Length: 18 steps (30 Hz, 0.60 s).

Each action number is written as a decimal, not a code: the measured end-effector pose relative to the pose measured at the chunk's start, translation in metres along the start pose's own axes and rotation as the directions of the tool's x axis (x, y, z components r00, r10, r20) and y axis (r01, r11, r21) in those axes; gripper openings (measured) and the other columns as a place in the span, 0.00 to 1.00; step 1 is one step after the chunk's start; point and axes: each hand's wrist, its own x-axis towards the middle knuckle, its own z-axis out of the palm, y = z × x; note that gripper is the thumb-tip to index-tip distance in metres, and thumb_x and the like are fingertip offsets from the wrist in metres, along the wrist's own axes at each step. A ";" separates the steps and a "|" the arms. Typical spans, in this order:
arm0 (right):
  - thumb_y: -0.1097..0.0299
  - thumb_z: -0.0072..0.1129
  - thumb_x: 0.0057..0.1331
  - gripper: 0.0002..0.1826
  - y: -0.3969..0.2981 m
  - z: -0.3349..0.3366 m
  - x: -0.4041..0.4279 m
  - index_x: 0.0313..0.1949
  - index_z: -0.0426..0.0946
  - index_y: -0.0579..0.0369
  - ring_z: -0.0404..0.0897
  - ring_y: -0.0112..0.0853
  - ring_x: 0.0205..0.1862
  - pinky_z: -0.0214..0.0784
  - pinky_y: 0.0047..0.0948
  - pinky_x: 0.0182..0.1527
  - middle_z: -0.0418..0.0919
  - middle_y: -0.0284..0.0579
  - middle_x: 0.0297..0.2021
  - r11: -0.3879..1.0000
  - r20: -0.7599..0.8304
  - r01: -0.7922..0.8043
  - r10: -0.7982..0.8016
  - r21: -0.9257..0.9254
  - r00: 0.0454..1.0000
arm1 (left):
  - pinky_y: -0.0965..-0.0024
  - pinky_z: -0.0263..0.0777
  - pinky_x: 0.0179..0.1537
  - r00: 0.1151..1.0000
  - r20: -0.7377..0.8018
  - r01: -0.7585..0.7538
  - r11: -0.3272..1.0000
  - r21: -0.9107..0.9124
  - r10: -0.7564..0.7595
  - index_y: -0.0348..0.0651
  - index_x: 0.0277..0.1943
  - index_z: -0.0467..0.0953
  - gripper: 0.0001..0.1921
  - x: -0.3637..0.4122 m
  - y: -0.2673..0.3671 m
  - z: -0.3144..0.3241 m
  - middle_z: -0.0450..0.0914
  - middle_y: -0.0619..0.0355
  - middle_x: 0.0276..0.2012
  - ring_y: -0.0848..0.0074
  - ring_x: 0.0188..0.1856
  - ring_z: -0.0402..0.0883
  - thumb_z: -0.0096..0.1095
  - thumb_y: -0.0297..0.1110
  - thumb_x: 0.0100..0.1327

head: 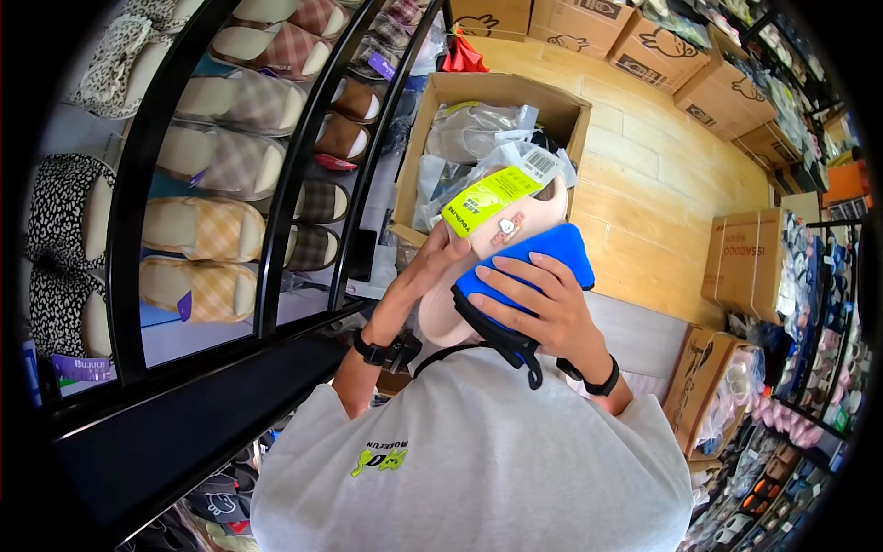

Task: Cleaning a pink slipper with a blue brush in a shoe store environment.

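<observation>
My left hand grips a pair of pale pink slippers from the side, its fingers by the lime-green tag that wraps over the strap. A white label with a printed code hangs at the tag's upper end. In my right hand is a blue cloth pad with black edging and a loop, lying against the nearer part of the slippers. Part of the slippers is hidden under the pad and my fingers. Beyond them stands an open cardboard box with bagged footwear inside.
On the left, a black-framed shelf holds rows of plaid and leopard-print slippers. Several cardboard boxes line the far side of the wooden floor. More boxes and footwear racks run along the right. A red plastic item lies behind the open box.
</observation>
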 end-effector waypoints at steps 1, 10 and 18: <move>0.62 0.64 0.69 0.26 0.002 -0.005 0.003 0.67 0.85 0.40 0.81 0.37 0.72 0.65 0.46 0.75 0.84 0.38 0.69 1.000 -0.002 0.009 -0.009 0.005 1.000 | 0.62 0.67 0.75 1.000 -0.007 0.014 1.000 0.026 -0.014 0.35 0.81 0.61 0.50 -0.002 -0.001 -0.004 0.75 0.50 0.73 0.69 0.74 0.74 0.77 0.61 0.70; 0.65 0.66 0.69 0.23 0.006 -0.009 0.017 0.64 0.87 0.42 0.84 0.39 0.67 0.66 0.44 0.72 0.86 0.39 0.67 0.997 -0.122 -0.028 0.018 -0.077 0.992 | 0.65 0.72 0.69 0.977 -0.206 -0.036 0.992 0.125 0.061 0.35 0.78 0.64 0.46 -0.015 -0.001 0.012 0.78 0.54 0.67 0.74 0.68 0.76 0.76 0.59 0.72; 0.66 0.64 0.70 0.26 -0.003 0.008 0.026 0.68 0.83 0.42 0.82 0.35 0.71 0.67 0.40 0.75 0.84 0.37 0.69 0.991 0.009 0.132 -0.132 -0.002 0.991 | 0.67 0.76 0.65 0.974 -0.216 0.097 0.991 0.096 -0.075 0.31 0.73 0.66 0.39 -0.026 0.027 0.005 0.81 0.50 0.63 0.74 0.64 0.80 0.76 0.48 0.72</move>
